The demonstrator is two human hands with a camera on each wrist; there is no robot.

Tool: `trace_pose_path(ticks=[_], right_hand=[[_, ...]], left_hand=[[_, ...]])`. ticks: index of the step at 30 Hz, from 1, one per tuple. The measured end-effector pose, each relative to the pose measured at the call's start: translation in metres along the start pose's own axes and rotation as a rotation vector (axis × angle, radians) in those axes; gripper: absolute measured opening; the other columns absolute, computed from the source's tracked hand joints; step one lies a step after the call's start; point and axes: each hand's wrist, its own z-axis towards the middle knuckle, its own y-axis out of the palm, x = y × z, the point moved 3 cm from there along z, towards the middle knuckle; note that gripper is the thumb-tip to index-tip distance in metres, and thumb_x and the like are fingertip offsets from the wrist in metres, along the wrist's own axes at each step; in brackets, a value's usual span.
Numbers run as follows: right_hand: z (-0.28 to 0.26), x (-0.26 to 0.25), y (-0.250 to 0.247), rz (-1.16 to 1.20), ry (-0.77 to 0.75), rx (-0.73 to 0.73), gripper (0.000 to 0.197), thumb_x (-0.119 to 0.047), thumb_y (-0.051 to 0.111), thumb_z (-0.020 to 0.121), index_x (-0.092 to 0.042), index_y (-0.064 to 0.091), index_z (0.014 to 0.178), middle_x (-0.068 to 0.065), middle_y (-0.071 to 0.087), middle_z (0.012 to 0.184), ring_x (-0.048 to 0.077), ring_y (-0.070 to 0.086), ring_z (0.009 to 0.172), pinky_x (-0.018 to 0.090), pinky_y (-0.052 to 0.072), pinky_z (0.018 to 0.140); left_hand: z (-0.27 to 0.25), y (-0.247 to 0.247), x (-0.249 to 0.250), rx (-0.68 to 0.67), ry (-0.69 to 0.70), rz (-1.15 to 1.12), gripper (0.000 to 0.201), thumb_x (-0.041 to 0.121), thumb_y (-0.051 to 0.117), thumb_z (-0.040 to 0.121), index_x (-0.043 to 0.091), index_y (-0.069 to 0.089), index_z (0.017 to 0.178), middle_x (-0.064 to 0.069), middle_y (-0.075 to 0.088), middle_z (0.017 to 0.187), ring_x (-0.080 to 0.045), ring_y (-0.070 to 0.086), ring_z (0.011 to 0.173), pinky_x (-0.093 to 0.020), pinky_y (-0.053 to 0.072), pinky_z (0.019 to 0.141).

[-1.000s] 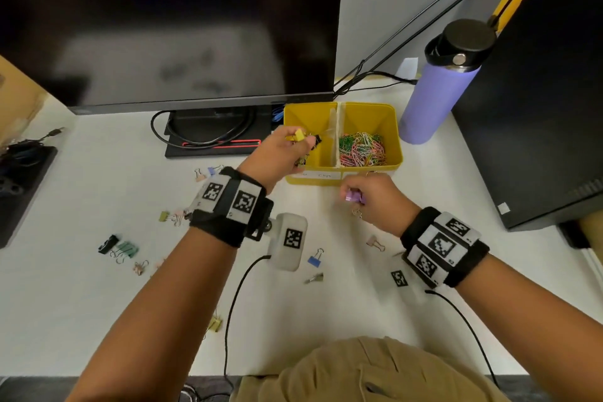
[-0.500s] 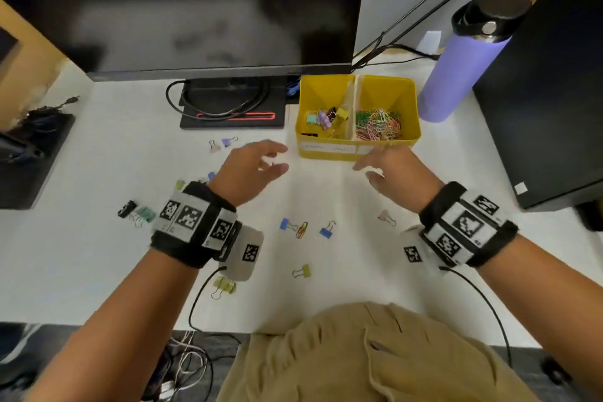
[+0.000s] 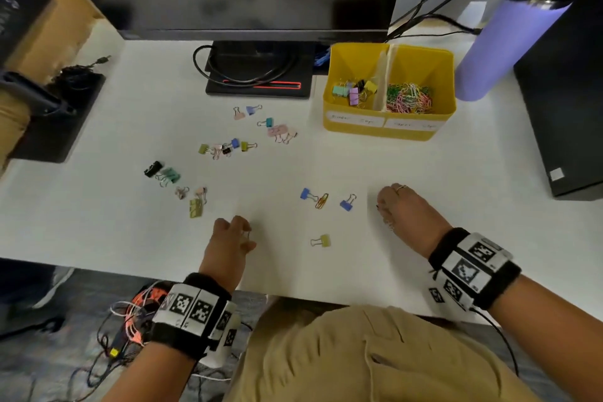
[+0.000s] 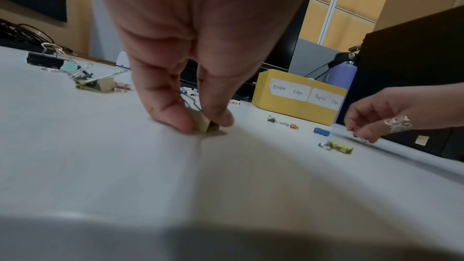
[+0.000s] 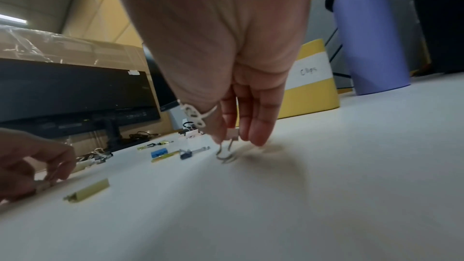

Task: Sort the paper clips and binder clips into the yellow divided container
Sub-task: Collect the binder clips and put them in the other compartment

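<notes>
The yellow divided container (image 3: 388,130) stands at the far right of the white bench (image 3: 98,222), just beside a purple bottle (image 3: 509,42). Its left compartment, labelled "Binder Clips", holds a few binder clips (image 3: 354,91) in mint, purple, black and yellow. Its right compartment, labelled "Paper Clips", holds a heap of coloured paper clips (image 3: 409,99).

Many small binder clips are lying loose on the bench: a scattered group (image 3: 228,147) at the left in pink, blue, olive, black and mint, two blue ones (image 3: 346,204) near the middle with an orange paper clip (image 3: 322,201) between them, and a yellow one (image 3: 323,240) nearer to the person.

The left hand (image 3: 228,238) is at the near edge of the bench; its grip is clamped on a pale beige binder clip (image 4: 200,122) that touches the surface. The right hand (image 3: 404,215) is at the near right; its grip is pinched on a pale pink binder clip (image 5: 232,133), with the wire handles hanging down just above the bench.
</notes>
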Motion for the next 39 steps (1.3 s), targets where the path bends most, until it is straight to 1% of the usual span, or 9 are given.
trace_pose_path(ticks=[5,9,12,15,18,23,30,34,39], right_hand=[[0.015,-0.033,0.005,0.180,-0.087,-0.071,0.021,0.004,0.042,0.087,0.017,0.052,0.100,0.015,0.054,0.085,0.020,0.046,0.070,0.031,0.042,0.066],[0.011,-0.038,0.014,0.062,-0.174,-0.230,0.039,-0.004,0.048,0.088,0.002,0.045,0.126,0.019,0.049,0.129,0.033,0.049,0.111,0.041,0.043,0.092],[0.003,-0.037,0.019,0.070,-0.185,-0.209,0.024,0.009,0.056,0.076,0.005,0.060,0.099,0.020,0.063,0.098,0.036,0.059,0.094,0.031,0.051,0.072],[0.003,-0.035,0.025,0.054,-0.292,-0.110,0.035,0.024,0.065,0.051,-0.001,0.063,0.075,0.014,0.067,0.075,0.028,0.063,0.067,0.018,0.043,0.057],[0.002,-0.037,0.028,0.058,-0.317,-0.052,0.043,0.026,0.063,0.049,-0.005,0.062,0.078,0.013,0.065,0.074,0.027,0.060,0.064,0.027,0.051,0.053],[-0.001,-0.034,0.031,0.043,-0.331,-0.012,0.054,0.029,0.064,0.046,-0.005,0.064,0.088,0.013,0.067,0.079,0.030,0.064,0.069,0.031,0.057,0.057],[0.002,-0.029,0.025,0.017,-0.318,0.008,0.046,0.026,0.067,0.048,-0.007,0.065,0.079,0.008,0.066,0.068,0.027,0.061,0.064,0.029,0.056,0.052],[0.005,-0.025,0.030,-0.006,-0.295,-0.064,0.052,0.028,0.058,0.047,-0.009,0.062,0.084,0.008,0.064,0.071,0.027,0.059,0.070,0.031,0.055,0.052],[0.005,-0.029,0.030,-0.062,-0.302,-0.024,0.050,0.024,0.064,0.049,-0.011,0.063,0.085,0.006,0.059,0.071,0.023,0.057,0.064,0.026,0.048,0.052]], left_hand=[[0.006,-0.002,0.021,0.003,0.127,-0.031,0.025,0.002,0.052,0.088,-0.001,0.051,0.113,-0.016,0.046,0.116,-0.013,0.044,0.083,-0.016,0.037,0.076],[0.022,-0.009,0.048,0.004,0.261,-0.175,0.023,-0.005,0.047,0.085,-0.003,0.045,0.108,-0.010,0.049,0.097,-0.015,0.047,0.074,-0.014,0.034,0.061],[0.037,-0.011,0.070,-0.059,0.316,-0.273,0.026,0.006,0.051,0.087,0.007,0.040,0.111,-0.005,0.049,0.083,-0.014,0.048,0.066,-0.021,0.039,0.062],[0.050,-0.003,0.086,-0.104,0.391,0.059,0.048,0.036,0.055,0.088,0.021,0.038,0.130,-0.004,0.051,0.098,-0.020,0.050,0.094,-0.033,0.043,0.083],[0.059,0.006,0.089,-0.121,0.356,0.301,0.042,0.039,0.048,0.092,0.024,0.045,0.131,-0.007,0.053,0.119,-0.023,0.046,0.115,-0.034,0.043,0.092],[0.058,0.008,0.086,-0.035,0.373,0.299,0.031,0.030,0.051,0.092,0.013,0.059,0.116,-0.009,0.056,0.114,-0.023,0.049,0.110,-0.030,0.044,0.081],[0.050,0.009,0.063,-0.090,0.283,-0.047,0.020,0.025,0.061,0.086,0.006,0.060,0.091,-0.003,0.059,0.087,-0.020,0.056,0.085,-0.018,0.040,0.067],[0.045,0.002,0.048,-0.215,0.020,-0.680,0.021,0.016,0.062,0.086,0.018,0.054,0.066,0.006,0.057,0.072,-0.008,0.052,0.067,-0.015,0.041,0.057],[0.036,-0.018,0.026,-0.189,-0.111,-1.207,0.017,0.008,0.049,0.092,0.021,0.057,0.086,0.001,0.066,0.077,-0.003,0.068,0.069,-0.020,0.053,0.065]])
